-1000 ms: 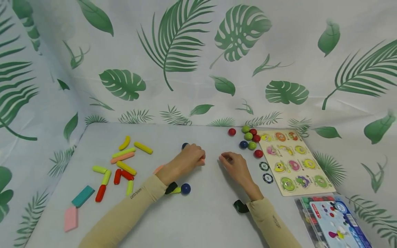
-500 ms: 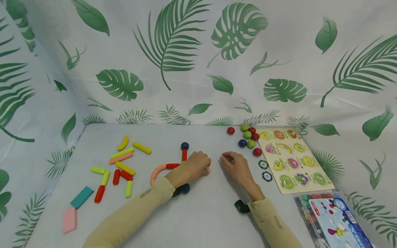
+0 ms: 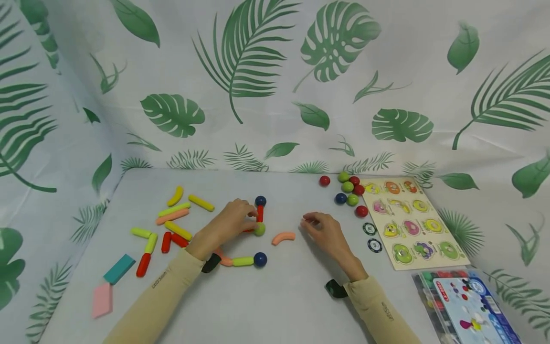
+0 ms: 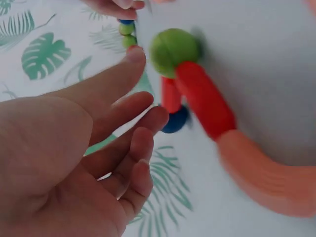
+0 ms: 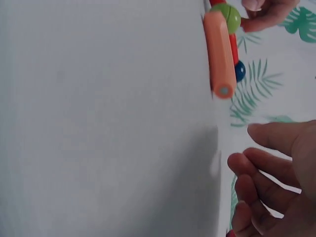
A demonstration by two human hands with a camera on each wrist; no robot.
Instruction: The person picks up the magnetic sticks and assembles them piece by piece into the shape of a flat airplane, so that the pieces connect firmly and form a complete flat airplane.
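My left hand point(image 3: 229, 222) hovers beside a joined shape of rods and balls, its thumb and fingers apart with nothing between them. Its fingertips are close to a lime-green ball point(image 4: 174, 52) and two red rods point(image 4: 205, 98). One red rod leads to a dark blue ball point(image 3: 260, 201); the other joins an orange curved rod point(image 4: 266, 177), partly behind the hand in the head view. A yellow-green rod point(image 3: 242, 261) and second blue ball point(image 3: 259, 259) end the lower side. Right of the green ball lies a loose orange curved rod point(image 3: 283, 237). My right hand point(image 3: 326, 234), loosely curled, holds nothing.
Several loose coloured rods point(image 3: 178, 230) lie at left, near a teal block point(image 3: 119, 269) and a pink block point(image 3: 102, 300). At right are red, green and blue balls point(image 3: 352, 199), two chips point(image 3: 375, 245), a wooden fruit board point(image 3: 410, 229) and a plastic box point(image 3: 468, 306).
My left hand has let go of the orange curved rod, which lies on the table, and has moved left to the joined shape. The right hand stays about where it was.
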